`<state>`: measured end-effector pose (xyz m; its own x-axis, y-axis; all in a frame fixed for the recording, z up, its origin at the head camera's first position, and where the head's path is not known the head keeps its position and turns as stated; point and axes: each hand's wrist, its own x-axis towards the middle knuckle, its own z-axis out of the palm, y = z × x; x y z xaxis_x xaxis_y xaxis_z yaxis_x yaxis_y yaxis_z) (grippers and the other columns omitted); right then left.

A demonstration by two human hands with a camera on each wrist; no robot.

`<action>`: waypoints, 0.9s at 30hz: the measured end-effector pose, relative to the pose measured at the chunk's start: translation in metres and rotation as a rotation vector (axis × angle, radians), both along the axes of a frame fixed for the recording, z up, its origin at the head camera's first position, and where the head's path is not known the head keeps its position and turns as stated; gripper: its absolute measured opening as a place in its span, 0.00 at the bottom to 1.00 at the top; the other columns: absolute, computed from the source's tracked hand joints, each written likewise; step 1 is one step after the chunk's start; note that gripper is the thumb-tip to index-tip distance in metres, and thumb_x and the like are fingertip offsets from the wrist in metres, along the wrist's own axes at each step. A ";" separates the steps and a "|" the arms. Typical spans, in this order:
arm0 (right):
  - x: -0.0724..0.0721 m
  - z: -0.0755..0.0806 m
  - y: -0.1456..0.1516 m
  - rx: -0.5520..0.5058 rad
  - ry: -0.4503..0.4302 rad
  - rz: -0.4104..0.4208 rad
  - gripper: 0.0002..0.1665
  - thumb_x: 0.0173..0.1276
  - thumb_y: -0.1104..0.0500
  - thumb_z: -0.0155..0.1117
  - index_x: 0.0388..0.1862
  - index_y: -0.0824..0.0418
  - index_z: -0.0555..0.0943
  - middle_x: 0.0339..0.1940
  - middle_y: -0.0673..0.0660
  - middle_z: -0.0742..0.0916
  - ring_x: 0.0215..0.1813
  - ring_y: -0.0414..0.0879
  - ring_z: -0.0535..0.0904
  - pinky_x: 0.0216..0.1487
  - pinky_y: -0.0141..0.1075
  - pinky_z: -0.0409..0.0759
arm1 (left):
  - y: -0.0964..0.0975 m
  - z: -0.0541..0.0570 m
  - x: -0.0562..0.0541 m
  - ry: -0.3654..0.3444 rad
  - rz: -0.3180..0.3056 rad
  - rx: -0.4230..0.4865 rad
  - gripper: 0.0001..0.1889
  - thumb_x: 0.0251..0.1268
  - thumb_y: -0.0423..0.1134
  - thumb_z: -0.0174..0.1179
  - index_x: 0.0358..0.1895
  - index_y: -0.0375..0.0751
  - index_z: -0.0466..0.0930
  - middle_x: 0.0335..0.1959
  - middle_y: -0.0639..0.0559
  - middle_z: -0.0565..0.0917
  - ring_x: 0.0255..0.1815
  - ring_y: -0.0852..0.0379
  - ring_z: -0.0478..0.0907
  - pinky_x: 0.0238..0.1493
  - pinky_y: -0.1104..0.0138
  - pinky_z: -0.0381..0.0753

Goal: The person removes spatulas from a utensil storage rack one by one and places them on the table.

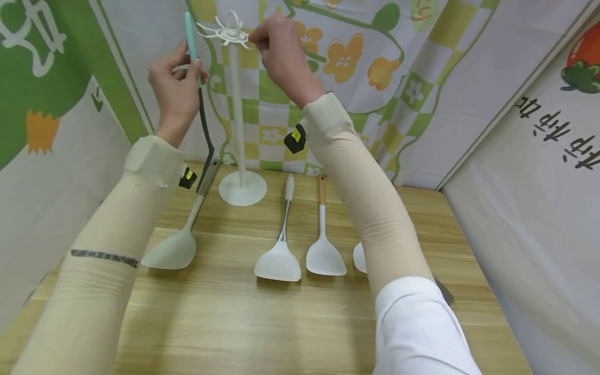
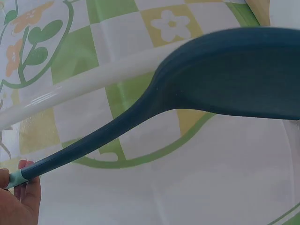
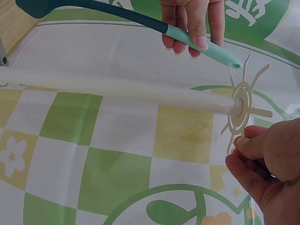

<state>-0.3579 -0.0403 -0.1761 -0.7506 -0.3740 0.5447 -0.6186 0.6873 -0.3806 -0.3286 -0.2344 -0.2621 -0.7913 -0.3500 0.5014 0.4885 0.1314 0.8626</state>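
My left hand (image 1: 175, 88) pinches the turquoise handle of a spatula (image 1: 190, 36), held upright with the handle end at the top. In the left wrist view the spatula's broad dark teal head (image 2: 229, 72) fills the right side. Just right of it stands a white utensil stand (image 1: 236, 109) with a round base and a ring of hooks (image 1: 230, 35) on top. My right hand (image 1: 287, 57) pinches one of those hooks between thumb and fingers. In the right wrist view, the handle's tip (image 3: 236, 63) is close beside the hooks on the other side.
On the wooden table (image 1: 211, 323) lie a grey-green turner (image 1: 173, 250), a white turner with a metal neck (image 1: 278, 263) and one with a wooden handle (image 1: 325, 256). My right arm partly covers another white utensil (image 1: 359, 258). A patterned cloth (image 1: 347, 62) hangs behind.
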 end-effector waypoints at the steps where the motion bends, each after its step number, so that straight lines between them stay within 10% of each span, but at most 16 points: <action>1: 0.000 0.000 0.000 0.002 0.000 -0.003 0.23 0.74 0.75 0.48 0.53 0.60 0.88 0.54 0.56 0.90 0.46 0.40 0.84 0.52 0.21 0.78 | -0.001 0.000 0.001 -0.002 0.006 -0.002 0.23 0.74 0.32 0.56 0.70 0.45 0.71 0.47 0.51 0.82 0.35 0.63 0.83 0.51 0.71 0.86; 27: -0.001 0.002 0.004 0.078 0.031 -0.005 0.26 0.72 0.75 0.46 0.53 0.58 0.88 0.51 0.55 0.90 0.37 0.37 0.77 0.50 0.19 0.76 | -0.042 -0.013 0.012 -0.118 0.039 -0.116 0.23 0.74 0.32 0.57 0.69 0.48 0.73 0.39 0.59 0.79 0.29 0.69 0.80 0.39 0.80 0.84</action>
<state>-0.3589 -0.0366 -0.1739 -0.7362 -0.4120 0.5369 -0.6254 0.7174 -0.3070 -0.3164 -0.2766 -0.2756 -0.8338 -0.3269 0.4449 0.3777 0.2500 0.8916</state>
